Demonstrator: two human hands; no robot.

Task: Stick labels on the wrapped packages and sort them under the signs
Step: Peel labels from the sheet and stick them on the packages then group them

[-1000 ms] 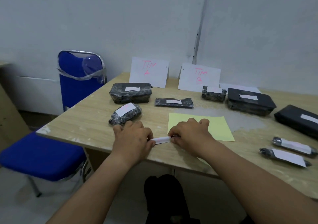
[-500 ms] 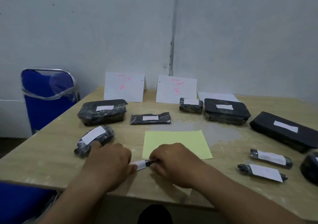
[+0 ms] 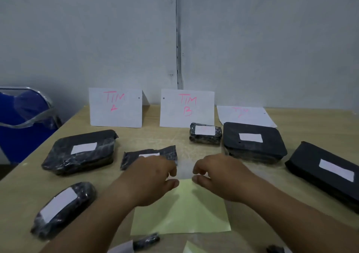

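Note:
My left hand [image 3: 153,179] and my right hand [image 3: 219,177] hover side by side over the far edge of the yellow label sheet [image 3: 180,212]. Their fingers are loosely curled and hold nothing. A small labelled black package [image 3: 146,241] lies at the near table edge, behind my wrists. Signs TIM A [image 3: 115,107] and TIM B [image 3: 187,107] stand at the back; a third sign [image 3: 246,115] lies flat. A big wrapped package [image 3: 81,151] and a flat one [image 3: 149,154], partly hidden by my left hand, lie under A. A small package [image 3: 206,135] lies under B.
A flat black box [image 3: 252,142] and a long black box [image 3: 326,173], both labelled, lie at the right. An oval labelled package [image 3: 62,208] sits front left. A blue chair [image 3: 23,116] stands left of the wooden table [image 3: 194,147].
Both hands have let go of the small labelled package, which now lies near the table edge. They have moved forward to the yellow sheet's far edge. The camera has come closer.

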